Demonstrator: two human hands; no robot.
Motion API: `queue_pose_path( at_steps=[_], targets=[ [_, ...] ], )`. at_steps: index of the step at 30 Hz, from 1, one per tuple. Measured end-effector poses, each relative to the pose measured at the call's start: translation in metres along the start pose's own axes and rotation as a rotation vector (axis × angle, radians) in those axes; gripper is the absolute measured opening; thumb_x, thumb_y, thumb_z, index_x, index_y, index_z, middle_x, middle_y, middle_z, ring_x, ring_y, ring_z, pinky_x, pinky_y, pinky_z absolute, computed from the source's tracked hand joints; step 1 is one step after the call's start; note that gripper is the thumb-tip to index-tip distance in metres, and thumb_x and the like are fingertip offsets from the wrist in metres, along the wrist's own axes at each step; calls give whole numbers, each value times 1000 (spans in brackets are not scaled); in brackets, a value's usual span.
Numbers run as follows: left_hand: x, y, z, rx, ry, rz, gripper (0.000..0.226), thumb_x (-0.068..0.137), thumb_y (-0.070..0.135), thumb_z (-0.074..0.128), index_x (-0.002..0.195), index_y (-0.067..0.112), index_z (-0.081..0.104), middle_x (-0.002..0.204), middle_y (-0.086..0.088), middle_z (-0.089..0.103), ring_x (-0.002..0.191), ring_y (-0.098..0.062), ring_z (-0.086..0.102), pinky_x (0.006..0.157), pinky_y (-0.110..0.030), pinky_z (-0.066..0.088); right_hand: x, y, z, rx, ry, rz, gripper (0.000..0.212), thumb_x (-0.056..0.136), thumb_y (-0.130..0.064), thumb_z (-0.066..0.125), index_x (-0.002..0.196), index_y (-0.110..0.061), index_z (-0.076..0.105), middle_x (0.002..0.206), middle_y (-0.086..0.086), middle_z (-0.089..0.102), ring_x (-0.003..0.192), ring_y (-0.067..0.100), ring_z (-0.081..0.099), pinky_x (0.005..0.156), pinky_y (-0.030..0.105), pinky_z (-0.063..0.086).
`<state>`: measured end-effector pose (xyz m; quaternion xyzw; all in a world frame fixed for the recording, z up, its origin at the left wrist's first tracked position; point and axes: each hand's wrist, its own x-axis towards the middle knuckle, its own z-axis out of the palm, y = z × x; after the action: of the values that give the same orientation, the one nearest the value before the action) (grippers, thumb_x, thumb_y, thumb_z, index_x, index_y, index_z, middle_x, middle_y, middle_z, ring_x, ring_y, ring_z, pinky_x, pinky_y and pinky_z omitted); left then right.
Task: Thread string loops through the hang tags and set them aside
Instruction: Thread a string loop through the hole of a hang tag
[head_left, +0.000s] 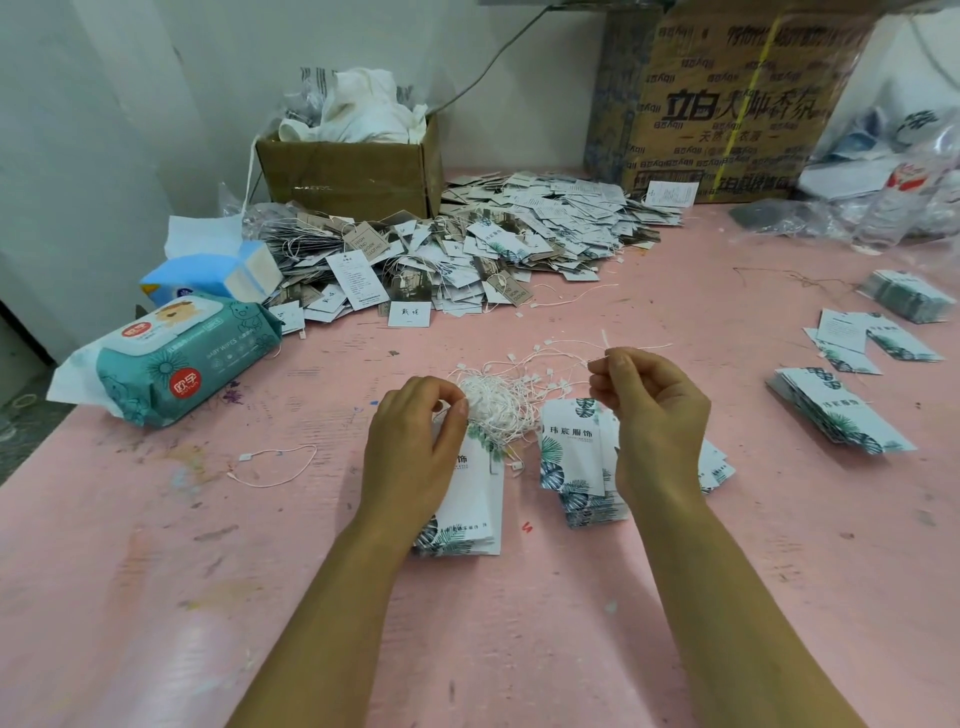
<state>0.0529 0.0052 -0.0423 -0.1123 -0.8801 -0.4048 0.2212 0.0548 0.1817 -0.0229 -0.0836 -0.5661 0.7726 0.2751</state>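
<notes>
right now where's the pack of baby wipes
In the head view the baby wipes pack lies at the left edge of the pink table, just in front of the blue tissue pack, left of the big pile of tags.

Table (156, 597): pink, blotched with darker scuffs and stains. Tags (571, 452): white, teal-green leaf print, dark lettering. String (493, 400): white. Wipes pack (208, 358): teal, white lid label, round red logo. Tissue pack (208, 275): light blue and white. Small box (348, 176): plain brown. Large carton (727, 104): brown, dark lettering, yellow strap.
</notes>
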Motion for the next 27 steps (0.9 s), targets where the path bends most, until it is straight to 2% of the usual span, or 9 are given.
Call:
queue_pose_path(
  at_steps=[6, 8, 11, 15, 18, 21, 25, 27],
  targets=[
    [0, 1, -1, 4, 24, 30, 5, 91, 12, 57, 89, 11, 62, 89, 7, 56, 89, -23, 52, 79, -37, 39, 1, 1, 0, 35, 109, -30, 17, 90, -1, 55, 79, -10, 63, 59, -8, 66, 56, 6, 59, 61, 18, 51],
    [1, 1, 0, -1, 46, 19, 5, 91, 13, 58, 89, 12, 62, 89, 8, 56, 89, -23, 52, 77, -36, 39, 0, -1, 0, 34, 90, -40, 17, 90, -1, 54, 79, -10, 63, 60, -8, 66, 57, 6, 60, 61, 18, 52],
    [4, -1, -1, -55, 68, -40, 5, 90, 15, 58, 87, 17, 60, 89, 9, 58, 91, -20, 53, 72, -34, 40, -1, -4, 3, -16, -63, -38, 16, 88, 0, 56, 80, -10, 65, 63, -6, 68, 58, 8, 61, 61, 20, 53],
    [13, 1, -1, -85, 15, -48, 9, 90, 16, 57, 84, 22, 56, 85, 14, 56, 93, -19, 53, 71, -31, 36, -1, -5, 14, -85, -223, -9, 17, 87, 4, 56, 87, -9, 66, 67, -2, 70, 60, 11, 63, 60, 21, 53],
    [22, 5, -1, -114, -49, -57, 8, 91, 18, 56, 84, 21, 56, 83, 20, 54, 93, -16, 51, 70, -28, 31, 6, -4, 25, -201, -323, 75, 25, 86, 6, 55, 109, -4, 61, 80, 5, 69, 67, 13, 66, 66, 24, 55],
    [32, 7, -1, -195, -104, -73, 8, 91, 18, 56, 84, 19, 59, 82, 15, 58, 82, -11, 51, 65, -25, 34, 8, -1, 33, -420, -453, 69, 44, 84, 4, 58, 122, -17, 52, 97, 8, 65, 86, 22, 64, 76, 33, 54],
    [43, 12, -1, -295, -135, -83, 14, 91, 12, 55, 80, 20, 58, 79, 9, 64, 76, -3, 56, 60, -10, 37, 5, 5, 39, -565, -614, -13, 48, 78, 6, 53, 110, -27, 39, 104, 5, 58, 92, 20, 60, 76, 28, 52],
    [46, 13, -1, -308, -132, -88, 19, 90, 9, 56, 77, 23, 57, 75, 12, 64, 70, 4, 56, 60, -8, 37, 3, 9, 40, -658, -666, -82, 47, 76, 4, 58, 103, -26, 34, 105, 2, 55, 91, 19, 60, 80, 35, 52]
  ],
)
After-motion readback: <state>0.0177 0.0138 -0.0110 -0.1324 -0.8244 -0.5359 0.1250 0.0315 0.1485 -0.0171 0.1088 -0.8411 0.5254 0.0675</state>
